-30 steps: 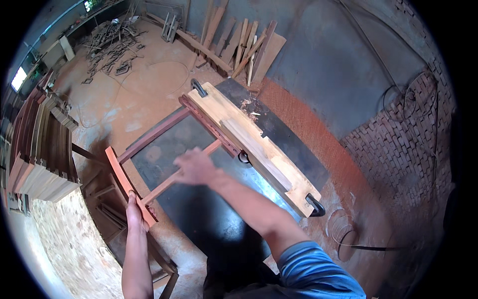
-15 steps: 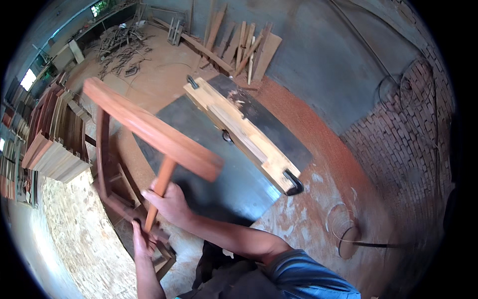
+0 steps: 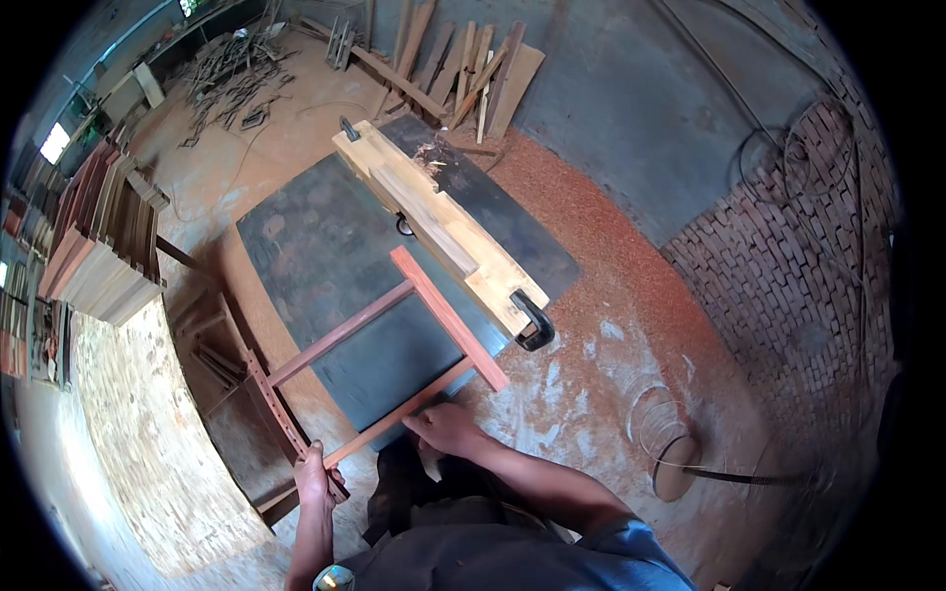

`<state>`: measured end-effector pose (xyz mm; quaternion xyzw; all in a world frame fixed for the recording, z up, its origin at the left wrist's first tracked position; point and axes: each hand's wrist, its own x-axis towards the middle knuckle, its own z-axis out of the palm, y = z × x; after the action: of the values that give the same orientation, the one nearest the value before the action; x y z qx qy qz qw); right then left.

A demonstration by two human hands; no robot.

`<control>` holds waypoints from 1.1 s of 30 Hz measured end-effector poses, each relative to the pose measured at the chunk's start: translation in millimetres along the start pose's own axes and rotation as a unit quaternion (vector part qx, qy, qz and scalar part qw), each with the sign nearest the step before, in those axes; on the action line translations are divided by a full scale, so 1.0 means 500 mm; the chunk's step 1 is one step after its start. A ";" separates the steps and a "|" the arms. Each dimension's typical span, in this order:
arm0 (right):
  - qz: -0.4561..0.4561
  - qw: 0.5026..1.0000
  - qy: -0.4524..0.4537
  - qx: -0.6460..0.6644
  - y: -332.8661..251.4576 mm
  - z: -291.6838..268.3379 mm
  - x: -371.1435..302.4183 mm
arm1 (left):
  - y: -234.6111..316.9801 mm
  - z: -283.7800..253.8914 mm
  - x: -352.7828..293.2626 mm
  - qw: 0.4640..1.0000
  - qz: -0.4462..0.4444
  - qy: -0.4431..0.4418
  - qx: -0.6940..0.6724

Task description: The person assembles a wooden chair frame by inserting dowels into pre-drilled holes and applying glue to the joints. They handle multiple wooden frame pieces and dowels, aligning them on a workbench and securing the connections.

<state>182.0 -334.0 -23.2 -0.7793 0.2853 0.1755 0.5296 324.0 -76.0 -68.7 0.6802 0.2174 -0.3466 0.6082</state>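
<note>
Far beyond the left hand [image 3: 312, 475], a window [image 3: 55, 144] glares; shadow dims the table [image 3: 305, 222] past the right hand [image 3: 445, 429]; edges curve into black.

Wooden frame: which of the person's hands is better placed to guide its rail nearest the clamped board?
Probably the right hand: it is at the near crossbar, closer to that plain rail. The left hand grips the opposite, holed rail.

A reddish wooden frame [image 3: 340, 333], two rails [image 3: 448, 317] joined by two crosspieces [image 3: 399, 412], slants over the worktop [image 3: 305, 217], its holed rail [image 3: 277, 405] overhanging left.
</note>
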 end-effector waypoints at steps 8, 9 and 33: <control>-0.330 0.843 0.379 -0.191 0.045 -0.090 0.096 | -0.044 0.065 -0.015 1.000 -0.005 -0.010 -0.004; -0.315 0.854 0.371 -0.186 0.059 -0.091 0.116 | -0.043 0.074 -0.017 1.000 0.000 -0.010 -0.023; -0.294 0.838 0.420 -0.187 0.017 -0.129 0.224 | 0.021 0.113 0.049 0.999 -0.047 0.011 0.015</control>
<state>261.6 -425.2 -69.6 -0.9098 0.1995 -0.2825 0.2294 336.2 -135.8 -80.5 0.6817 0.2506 -0.3706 0.5789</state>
